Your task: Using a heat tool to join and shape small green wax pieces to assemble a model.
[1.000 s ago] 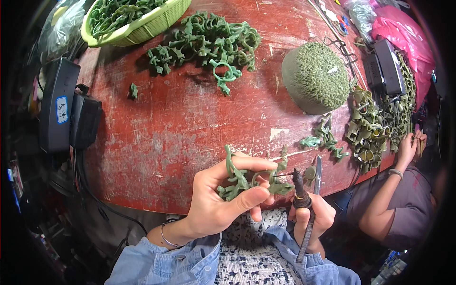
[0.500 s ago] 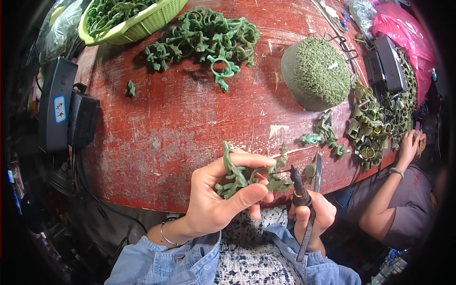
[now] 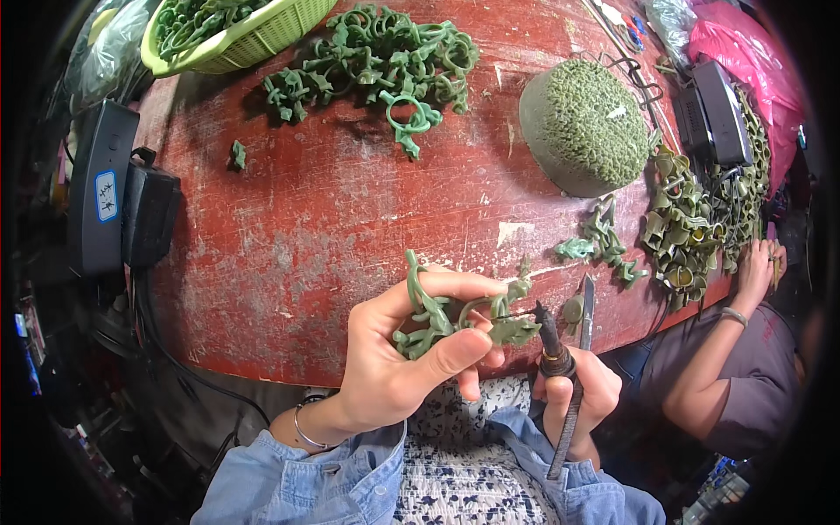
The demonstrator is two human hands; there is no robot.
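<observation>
Above the table's near edge, my left hand (image 3: 394, 350) is closed around green wax castings (image 3: 426, 311), with curling stems and leaf shapes poking out between thumb and fingers. A leafy end (image 3: 514, 330) sticks out to the right. My right hand (image 3: 588, 395) grips a soldering iron (image 3: 553, 346) with a dark tip, which sits close beside that leafy end; whether they touch I cannot tell. The same hand also holds a flat metal blade tool (image 3: 577, 398), its point up. Behind the blade rests a small round greenish piece (image 3: 573, 311).
A pile of green castings (image 3: 376, 61) lies at the back beside a yellow-green basket (image 3: 254, 44). Right of it stands a round block with a crumbly green top (image 3: 599, 122). Black power boxes (image 3: 105, 188) flank the left edge. A co-worker's arm (image 3: 709, 367) reaches in at right.
The whole view has shifted slightly, so things on the table sit a little higher. The castings in my left hand have tilted a touch; both hands keep their hold.
</observation>
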